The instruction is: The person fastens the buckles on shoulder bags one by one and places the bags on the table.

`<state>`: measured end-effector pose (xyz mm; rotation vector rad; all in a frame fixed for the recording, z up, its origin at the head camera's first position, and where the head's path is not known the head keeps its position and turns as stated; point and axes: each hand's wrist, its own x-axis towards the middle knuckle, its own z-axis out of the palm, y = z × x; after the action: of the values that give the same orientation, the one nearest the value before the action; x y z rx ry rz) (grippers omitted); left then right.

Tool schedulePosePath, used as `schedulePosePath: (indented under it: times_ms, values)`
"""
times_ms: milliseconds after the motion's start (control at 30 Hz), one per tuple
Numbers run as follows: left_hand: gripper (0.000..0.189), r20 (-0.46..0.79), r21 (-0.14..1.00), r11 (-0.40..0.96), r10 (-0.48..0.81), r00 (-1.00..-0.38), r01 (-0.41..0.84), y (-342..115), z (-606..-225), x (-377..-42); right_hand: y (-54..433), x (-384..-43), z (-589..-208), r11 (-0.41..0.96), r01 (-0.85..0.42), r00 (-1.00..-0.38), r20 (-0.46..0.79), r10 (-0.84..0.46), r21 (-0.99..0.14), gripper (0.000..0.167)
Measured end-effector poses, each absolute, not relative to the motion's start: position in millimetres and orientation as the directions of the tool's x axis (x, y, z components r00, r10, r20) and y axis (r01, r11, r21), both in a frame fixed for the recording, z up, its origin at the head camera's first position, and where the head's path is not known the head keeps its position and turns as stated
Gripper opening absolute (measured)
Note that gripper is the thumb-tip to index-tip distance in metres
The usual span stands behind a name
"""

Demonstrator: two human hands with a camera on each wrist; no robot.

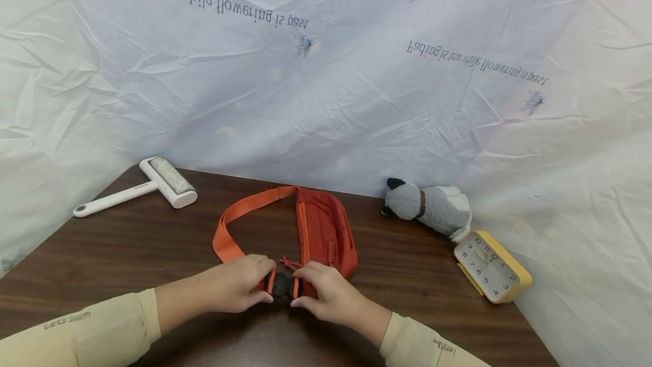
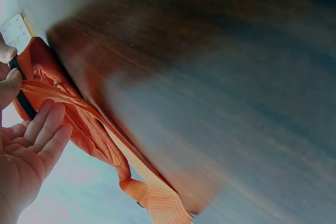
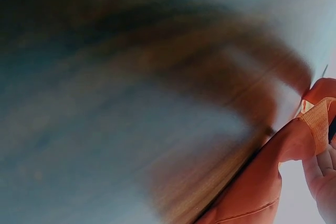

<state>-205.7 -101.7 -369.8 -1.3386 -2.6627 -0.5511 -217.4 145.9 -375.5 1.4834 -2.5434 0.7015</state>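
A red-orange waist bag (image 1: 326,222) lies on the dark wooden table, its orange strap (image 1: 224,231) looping out to the left. At the near side, a black side-release buckle (image 1: 283,285) sits between both hands, and its two halves appear joined. My left hand (image 1: 238,285) pinches the buckle's left end where the webbing meets it. On the other end, my right hand (image 1: 328,293) grips with thumb and fingers. In the left wrist view, the left hand's fingers (image 2: 50,129) extend beside the strap. The right wrist view shows only part of the right hand (image 3: 325,179) under the webbing.
A white lint roller (image 1: 168,182) lies at the back left. At the back right rests a grey plush dog (image 1: 428,208), with a yellow alarm clock (image 1: 491,268) in front of it. A pale printed cloth (image 1: 326,84) hangs behind the table.
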Motion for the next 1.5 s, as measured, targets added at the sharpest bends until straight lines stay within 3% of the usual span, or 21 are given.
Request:
schedulePosePath:
  times_ms: [233,567,1233,1500]
  values:
    - [0.037,0.274,0.272,0.517,0.767,-0.580,0.812,-100.9,-369.3,-204.4,145.0,-215.1,-374.8,0.421,-0.845,-0.517,0.308,-0.798,-0.329,0.037]
    - [0.038,0.244,0.265,0.541,0.763,-0.598,0.798,-99.5,-366.9,-202.8,144.4,-213.3,-374.1,0.432,-0.846,-0.520,0.307,-0.797,-0.312,0.037]
    - [0.035,0.139,0.320,0.613,0.724,-0.676,0.722,-98.3,-368.8,-204.3,145.0,-217.3,-375.5,0.504,-0.803,-0.581,0.228,-0.781,-0.319,0.041]
    - [0.036,0.079,0.240,0.672,0.706,-0.704,0.700,-94.3,-372.1,-202.8,145.9,-216.6,-374.9,0.546,-0.790,-0.597,0.149,-0.788,-0.278,0.037]
